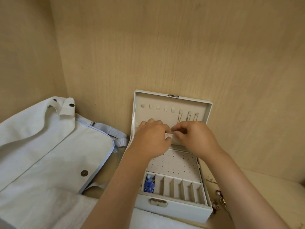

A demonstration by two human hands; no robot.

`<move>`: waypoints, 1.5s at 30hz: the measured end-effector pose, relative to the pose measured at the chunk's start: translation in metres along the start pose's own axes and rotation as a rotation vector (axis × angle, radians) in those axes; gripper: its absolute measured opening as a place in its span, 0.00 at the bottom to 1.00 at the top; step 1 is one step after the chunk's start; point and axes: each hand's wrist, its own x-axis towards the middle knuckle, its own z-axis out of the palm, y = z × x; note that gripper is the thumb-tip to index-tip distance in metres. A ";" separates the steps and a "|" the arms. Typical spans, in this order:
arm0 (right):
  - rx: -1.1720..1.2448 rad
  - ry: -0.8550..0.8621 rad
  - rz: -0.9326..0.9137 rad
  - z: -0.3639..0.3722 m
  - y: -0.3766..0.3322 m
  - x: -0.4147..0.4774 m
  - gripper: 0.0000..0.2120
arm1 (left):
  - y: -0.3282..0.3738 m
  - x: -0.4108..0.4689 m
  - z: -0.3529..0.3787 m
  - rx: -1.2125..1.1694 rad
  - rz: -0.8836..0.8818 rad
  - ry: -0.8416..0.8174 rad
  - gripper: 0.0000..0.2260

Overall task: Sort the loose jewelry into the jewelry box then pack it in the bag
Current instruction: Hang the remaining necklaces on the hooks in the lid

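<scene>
— Where's the jewelry?
— Gold-and-red loose pieces lie right of the open pale-grey hinged box. My left hand and right hand pinch its lid's cream pocket edge, probably tucking in chains.

One jewelry box, one bag, a left hand and a right hand.

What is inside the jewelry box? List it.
Blue beaded jewelry sits in the leftmost front slot; chains hang from the lid's right hooks. Left grip and right grip hide the lid pocket.
</scene>
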 end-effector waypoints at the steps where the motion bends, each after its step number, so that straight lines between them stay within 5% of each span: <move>1: -0.033 -0.019 -0.014 0.001 -0.001 -0.002 0.09 | 0.000 0.000 0.000 -0.001 -0.002 0.000 0.14; 14: 0.216 -0.044 0.081 -0.056 0.044 -0.053 0.08 | 0.044 -0.005 -0.006 -0.178 0.059 0.008 0.12; 22: 0.115 -0.127 0.211 -0.107 0.117 -0.133 0.05 | 0.153 -0.020 0.030 -0.226 0.248 -0.164 0.10; 33: 0.025 -0.358 0.395 -0.132 0.192 -0.207 0.04 | 0.247 -0.037 0.117 -0.281 0.189 -0.452 0.07; 45: 0.044 -0.353 0.456 -0.129 0.208 -0.213 0.05 | 0.254 -0.038 0.148 -0.252 0.260 -0.372 0.06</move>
